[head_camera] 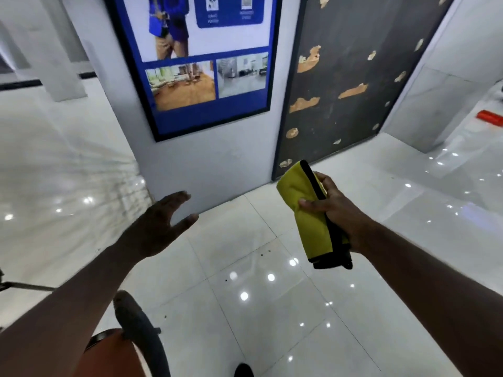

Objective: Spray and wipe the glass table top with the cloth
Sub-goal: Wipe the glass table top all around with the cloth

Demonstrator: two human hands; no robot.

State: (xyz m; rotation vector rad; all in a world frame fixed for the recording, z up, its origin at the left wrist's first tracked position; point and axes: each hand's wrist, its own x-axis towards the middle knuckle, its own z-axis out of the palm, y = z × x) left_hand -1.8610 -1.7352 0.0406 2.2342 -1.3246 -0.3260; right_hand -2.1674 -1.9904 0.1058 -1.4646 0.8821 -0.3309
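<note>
Head view: cloth in hand, no glass table visible.
Your right hand point(336, 210) grips the folded yellow cloth point(307, 213); left hand point(158, 227) fingers spread, empty. Wiping unsprayed may smear.

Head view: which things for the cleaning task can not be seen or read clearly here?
- Glass table top: not in the head view.
- Spray bottle: none visible; the left hand is open and empty.
- Cloth: the right hand covers part of it, so its full shape is hidden.
- Poster: top cut by the frame edge, text blurred.
- Round object at bottom left: cut off, unclear.
</note>
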